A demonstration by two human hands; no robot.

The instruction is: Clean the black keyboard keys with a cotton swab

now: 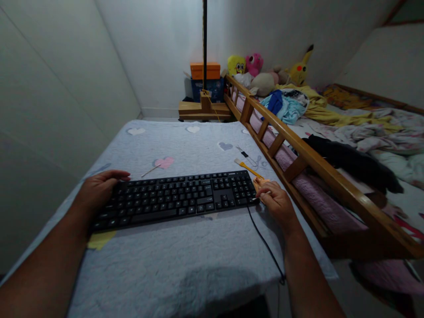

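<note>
A black keyboard [179, 198] lies across a table covered by a pale blue cloth [185, 247] with heart shapes. My left hand [97, 190] grips the keyboard's left end, fingers curled over its top corner. My right hand [276, 202] rests at the keyboard's right end, fingers pinched on a small thin thing beside an orange cloth [260, 182]; I cannot make out what it is. The keyboard's black cable [265, 247] runs off the table's front edge.
A yellow-handled brush [247, 168], a thin stick [150, 170] and small tweezers [245, 154] lie behind the keyboard. A yellow sheet [99, 240] peeks from under its left corner. A wooden bed rail [298, 150] borders the right side. Plush toys [265, 70] and clothes cover the bed.
</note>
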